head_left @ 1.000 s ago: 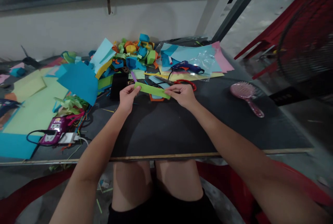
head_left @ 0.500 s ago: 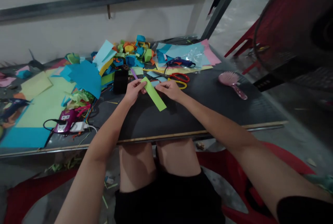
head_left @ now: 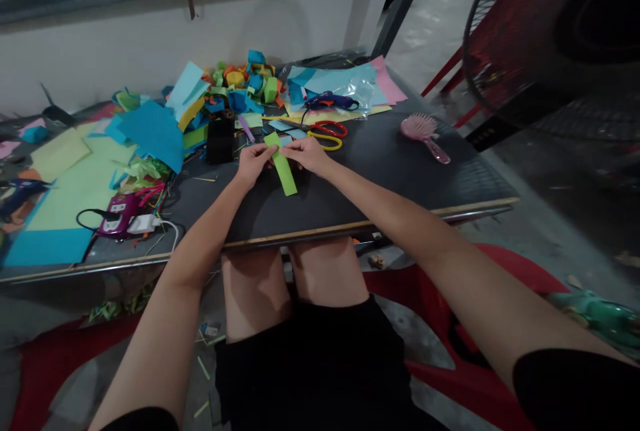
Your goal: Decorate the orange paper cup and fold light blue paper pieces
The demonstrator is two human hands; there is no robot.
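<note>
Together, the left hand (head_left: 254, 163) and right hand (head_left: 307, 154) pinch the green strip (head_left: 286, 172) near its upper end, fingertips closed on it, its free end pointing toward five o'clock above the table (head_left: 350, 184). From the strip, the scissors (head_left: 327, 135) lie at two o'clock, the phone (head_left: 220, 141) at ten and the brush (head_left: 421, 129) near three.

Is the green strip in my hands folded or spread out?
Spread out below the left hand and right hand, where the green strip runs long and flat; cannot tell whether the pinched part is folded.
</note>
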